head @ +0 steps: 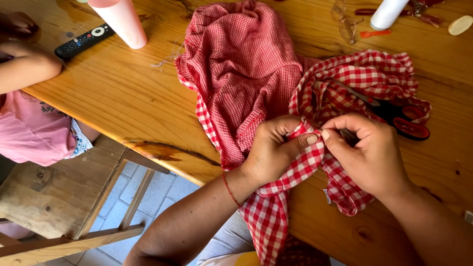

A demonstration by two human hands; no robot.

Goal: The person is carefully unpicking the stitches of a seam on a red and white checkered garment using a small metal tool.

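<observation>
A red and white checked cloth lies bunched on the wooden table, part of it hanging over the near edge. My left hand pinches a fold of the larger-checked part. Facing it, my right hand grips the same fold, thumbs nearly touching. Scissors with red and black handles rest on the cloth just beyond my right hand.
A second person in a pink top sits at the left, arm on the table. A black remote, a pink cup, a white bottle, eyeglasses and a small orange spoon lie at the far side. A wooden bench stands below.
</observation>
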